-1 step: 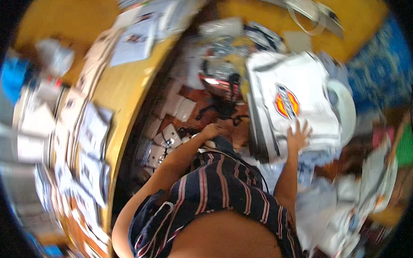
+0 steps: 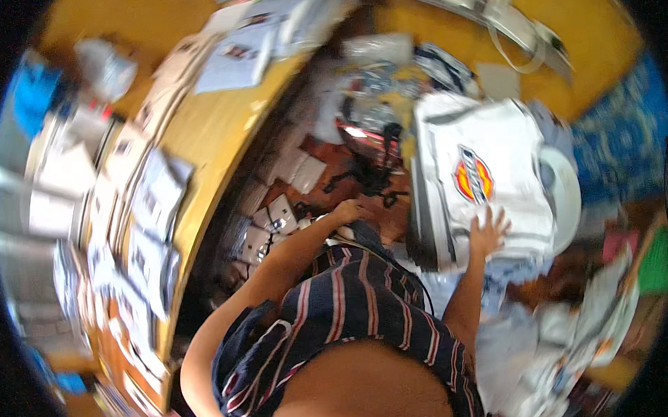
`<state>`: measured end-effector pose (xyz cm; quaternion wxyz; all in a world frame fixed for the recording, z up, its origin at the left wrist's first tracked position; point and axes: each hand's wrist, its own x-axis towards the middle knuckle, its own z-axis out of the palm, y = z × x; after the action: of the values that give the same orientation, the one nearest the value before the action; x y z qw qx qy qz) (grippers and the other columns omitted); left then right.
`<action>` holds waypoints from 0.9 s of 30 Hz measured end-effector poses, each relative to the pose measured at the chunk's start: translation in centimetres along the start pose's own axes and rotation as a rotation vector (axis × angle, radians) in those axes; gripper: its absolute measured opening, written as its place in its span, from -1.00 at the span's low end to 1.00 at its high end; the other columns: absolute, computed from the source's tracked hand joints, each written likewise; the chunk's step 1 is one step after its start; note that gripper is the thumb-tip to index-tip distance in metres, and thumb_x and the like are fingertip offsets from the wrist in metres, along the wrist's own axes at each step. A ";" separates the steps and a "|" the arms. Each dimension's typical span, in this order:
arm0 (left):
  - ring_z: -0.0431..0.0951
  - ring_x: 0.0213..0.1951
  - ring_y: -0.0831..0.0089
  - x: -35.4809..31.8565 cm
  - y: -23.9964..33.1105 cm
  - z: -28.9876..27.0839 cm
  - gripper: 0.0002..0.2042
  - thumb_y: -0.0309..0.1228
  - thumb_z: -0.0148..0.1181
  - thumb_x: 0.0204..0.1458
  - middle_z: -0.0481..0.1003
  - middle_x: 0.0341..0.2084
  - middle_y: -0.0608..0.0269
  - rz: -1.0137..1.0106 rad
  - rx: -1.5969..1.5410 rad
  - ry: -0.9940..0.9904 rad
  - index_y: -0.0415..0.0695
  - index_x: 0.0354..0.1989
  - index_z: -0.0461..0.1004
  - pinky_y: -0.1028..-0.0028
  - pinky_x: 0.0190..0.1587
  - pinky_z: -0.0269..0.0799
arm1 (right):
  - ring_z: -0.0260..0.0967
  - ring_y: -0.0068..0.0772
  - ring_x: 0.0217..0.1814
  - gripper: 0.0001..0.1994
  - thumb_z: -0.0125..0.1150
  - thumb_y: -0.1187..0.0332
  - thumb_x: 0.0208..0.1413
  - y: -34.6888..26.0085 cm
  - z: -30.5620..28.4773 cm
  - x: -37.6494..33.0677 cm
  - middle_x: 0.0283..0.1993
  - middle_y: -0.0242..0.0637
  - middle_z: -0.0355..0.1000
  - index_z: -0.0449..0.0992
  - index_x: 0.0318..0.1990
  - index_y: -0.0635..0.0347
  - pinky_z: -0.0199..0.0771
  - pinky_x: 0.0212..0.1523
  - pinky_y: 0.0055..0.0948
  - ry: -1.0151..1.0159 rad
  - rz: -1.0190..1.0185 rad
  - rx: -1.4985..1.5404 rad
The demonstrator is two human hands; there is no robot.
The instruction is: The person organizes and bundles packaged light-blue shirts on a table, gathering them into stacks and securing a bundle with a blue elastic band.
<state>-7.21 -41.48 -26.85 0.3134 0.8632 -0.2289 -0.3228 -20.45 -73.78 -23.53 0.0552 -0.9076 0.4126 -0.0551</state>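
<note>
My right hand (image 2: 489,232) lies flat on the lower part of a white bag-like bundle (image 2: 504,140), its fingers spread. The bundle has a red and yellow emblem and dark edging along its left side. My left hand (image 2: 349,211) is over my lap, by the knee of my dark striped shorts (image 2: 366,292). Its fingers are blurred and partly turned away, so what they do is unclear. Past that hand, a black strap-like item (image 2: 366,179) lies on the reddish floor.
To the left runs a long wooden table (image 2: 221,131) with stacks of folded, packed garments (image 2: 153,185). Small packets (image 2: 279,214) lie on the floor beside it. Clear plastic bags (image 2: 376,52) are ahead, a white round rim (image 2: 565,193) is behind the bundle, and a loose plastic heap (image 2: 530,349) sits at lower right.
The whole view has shifted a little, so things appear slightly farther right and lower. My right hand stays spread on the bundle and my left hand stays over my lap.
</note>
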 end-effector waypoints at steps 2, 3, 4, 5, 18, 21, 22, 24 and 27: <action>0.43 -0.34 0.24 -0.5 -0.2 -0.9 -0.64 -0.18 0.00 -0.20 0.42 -0.39 0.06 -0.069 -0.080 -0.008 -0.18 -0.28 0.40 0.38 -0.27 0.31 | -0.39 -0.10 0.24 -0.55 -0.11 0.01 -0.14 0.2 -0.2 0.1 0.21 -0.54 -0.22 0.15 0.00 -0.36 -0.09 -0.06 0.23 0.026 -0.023 -0.055; 0.42 -0.31 0.23 -0.9 -1.2 -0.6 -0.65 -0.18 0.01 -0.21 0.41 -0.37 0.06 -0.182 -0.134 0.038 -0.16 -0.29 0.41 0.37 -0.24 0.30 | -0.37 -0.12 0.24 -0.56 -0.12 0.01 -0.13 -0.2 0.1 0.2 0.20 -0.54 -0.21 0.15 0.01 -0.35 -0.10 -0.07 0.24 0.035 -0.050 -0.028; 0.41 -0.28 0.22 0.2 -1.5 -1.4 -0.66 -0.18 0.01 -0.22 0.41 -0.35 0.05 -0.255 -0.174 0.078 -0.13 -0.31 0.42 0.37 -0.21 0.29 | -0.34 -0.18 0.23 -0.58 -0.15 0.02 -0.10 -0.9 0.6 1.5 0.20 -0.54 -0.21 0.14 0.01 -0.36 -0.06 -0.08 0.22 0.120 -0.080 -0.048; 0.41 -0.29 0.20 0.1 -2.4 -1.1 -0.66 -0.19 0.00 -0.22 0.41 -0.36 0.04 -0.246 -0.112 0.123 -0.13 -0.31 0.42 0.35 -0.21 0.29 | -0.27 -0.16 0.21 -0.61 -0.16 0.10 -0.08 -1.7 0.1 1.4 0.18 -0.52 -0.15 0.17 -0.01 -0.30 -0.02 -0.06 0.15 0.157 -0.079 -0.016; 0.39 -0.31 0.09 -10.9 -5.0 -4.3 -0.69 -0.23 -0.06 -0.18 0.39 -0.38 -0.04 -0.423 -0.006 0.178 -0.18 -0.32 0.38 0.26 -0.25 0.29 | 0.03 -0.08 0.07 -0.66 -0.25 0.39 -0.06 1.0 3.3 1.3 0.08 -0.34 0.09 0.28 -0.08 0.02 0.09 -0.01 -0.21 0.526 -0.233 0.211; 0.39 -0.33 0.08 -13.6 -7.5 -3.4 -0.71 -0.27 -0.04 -0.17 0.39 -0.41 -0.04 -0.266 -0.011 0.453 -0.16 -0.28 0.34 0.25 -0.29 0.29 | 0.09 -0.13 0.00 -0.69 -0.22 0.34 -0.07 -0.1 2.8 1.6 0.01 -0.36 0.16 0.31 -0.13 -0.03 0.14 -0.09 -0.18 0.474 -0.156 0.047; 0.39 -0.34 0.08 -15.9 -3.6 -6.1 -0.71 -0.29 -0.03 -0.17 0.40 -0.43 -0.03 -0.447 0.013 0.327 -0.16 -0.27 0.33 0.24 -0.30 0.29 | 0.12 -0.15 -0.03 -0.71 -0.22 0.32 -0.08 -0.5 1.9 1.2 -0.01 -0.37 0.18 0.32 -0.15 -0.06 0.17 -0.12 -0.17 0.449 -0.125 -0.038; 0.40 -0.36 0.07 -18.8 -4.6 -5.7 -0.72 -0.31 -0.02 -0.16 0.40 -0.45 -0.03 -0.398 -0.133 0.500 -0.16 -0.26 0.32 0.24 -0.32 0.29 | 0.16 -0.24 -0.08 -0.71 -0.10 0.36 -0.18 -1.9 2.1 3.2 -0.07 -0.35 0.21 0.38 -0.21 -0.15 0.20 -0.18 -0.21 0.346 -0.064 -0.175; 0.41 -0.40 0.08 -21.5 -3.9 -8.3 -0.75 -0.34 -0.03 -0.15 0.41 -0.49 -0.02 -0.379 -0.163 0.675 -0.16 -0.28 0.33 0.24 -0.35 0.29 | 0.26 -0.24 -0.22 -0.75 -0.02 0.55 -0.27 -7.2 1.1 6.6 -0.31 -0.18 0.34 0.42 -0.32 0.20 0.25 -0.25 -0.42 0.134 -0.319 0.362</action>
<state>-15.40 -22.62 -15.65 0.3735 0.9201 0.0768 -0.0899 -10.61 -73.97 -23.21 0.1802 -0.9308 0.2503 -0.1961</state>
